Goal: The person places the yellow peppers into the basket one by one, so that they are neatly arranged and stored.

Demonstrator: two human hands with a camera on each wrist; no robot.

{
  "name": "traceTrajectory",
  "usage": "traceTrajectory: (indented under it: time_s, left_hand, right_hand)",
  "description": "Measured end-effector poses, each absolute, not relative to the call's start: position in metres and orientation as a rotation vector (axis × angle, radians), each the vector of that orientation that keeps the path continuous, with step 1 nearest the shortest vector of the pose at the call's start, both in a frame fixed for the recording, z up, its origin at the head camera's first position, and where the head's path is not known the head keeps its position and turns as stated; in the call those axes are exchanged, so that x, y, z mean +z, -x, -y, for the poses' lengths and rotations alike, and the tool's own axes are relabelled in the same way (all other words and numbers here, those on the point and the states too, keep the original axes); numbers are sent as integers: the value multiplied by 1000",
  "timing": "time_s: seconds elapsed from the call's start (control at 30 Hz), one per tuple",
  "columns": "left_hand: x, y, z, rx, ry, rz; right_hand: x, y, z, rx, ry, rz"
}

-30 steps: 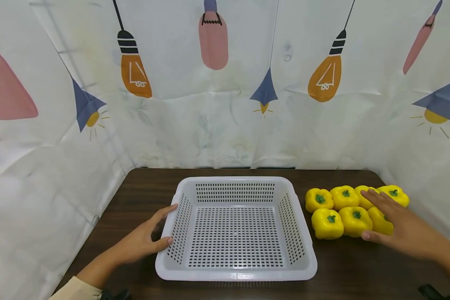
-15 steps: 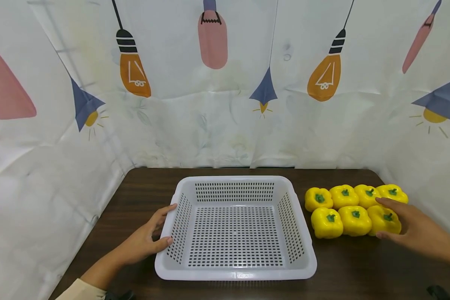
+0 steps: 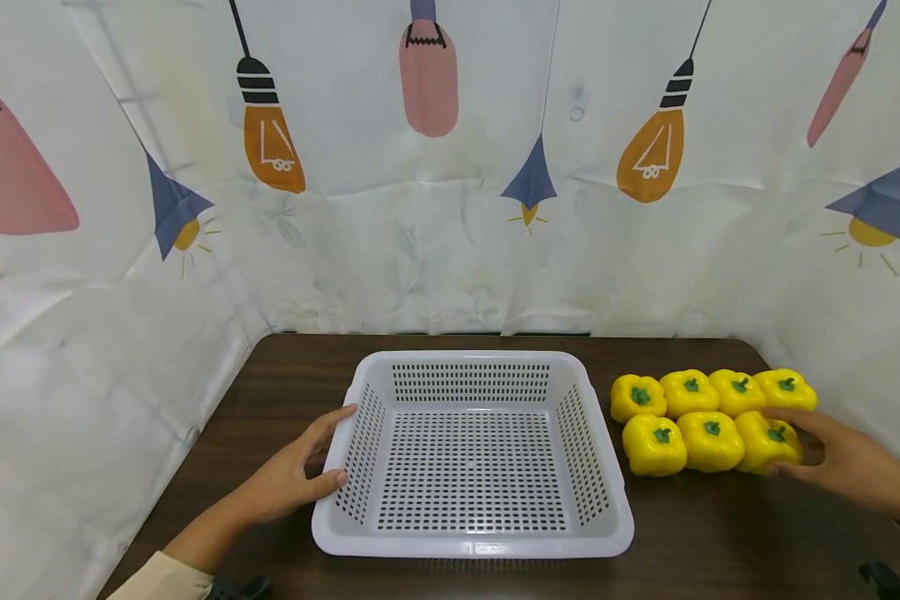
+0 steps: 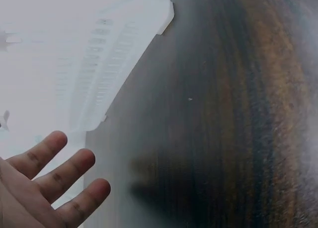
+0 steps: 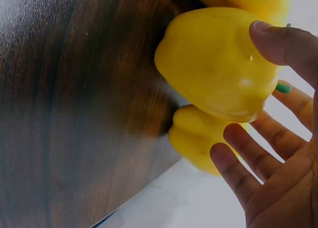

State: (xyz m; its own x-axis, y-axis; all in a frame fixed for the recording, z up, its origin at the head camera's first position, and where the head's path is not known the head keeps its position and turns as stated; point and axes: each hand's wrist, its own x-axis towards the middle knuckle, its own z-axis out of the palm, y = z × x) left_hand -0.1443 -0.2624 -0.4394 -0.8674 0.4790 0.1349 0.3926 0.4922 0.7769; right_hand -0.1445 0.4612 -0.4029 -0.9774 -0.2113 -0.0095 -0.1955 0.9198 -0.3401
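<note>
In the head view a white perforated plastic basket [image 3: 472, 546] stands mid-table. My left hand [image 3: 288, 479] rests at its left side, fingertips and thumb tip on the rim, fingers spread and fairly straight; the left wrist view shows three extended fingers [image 4: 74, 171] beside the basket wall. Yellow bell peppers with green stems sit in two rows at right. My right hand [image 3: 847, 458] holds thumb and index finger around the front row's rightmost bell pepper [image 3: 761, 446], which stands on the table. In the right wrist view the thumb lies against this bell pepper [image 5: 213, 59], other fingers spread beyond it.
Other front-row peppers [image 3: 654, 447] stand close to the basket's right side, with the back row [image 3: 688, 396] right behind. The dark wood table [image 3: 300, 362] ends at a patterned white curtain [image 3: 420, 267] at the back and sides.
My right hand has drawn back to the right and lower from over the peppers, then narrowed its thumb and index finger about the front right bell pepper. My left hand stays at the basket rim.
</note>
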Motion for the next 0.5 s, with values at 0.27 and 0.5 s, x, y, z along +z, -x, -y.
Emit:
traceTrajectory:
  time_s: [0.27,0.5]
  left_hand:
    - [-438,148,264,1377,-836,-2579]
    - [-442,153,264,1346,-835,-2637]
  right_hand:
    - [-402,149,-469,-491,279,-3010]
    - [-402,150,-473,-540,223,-2975]
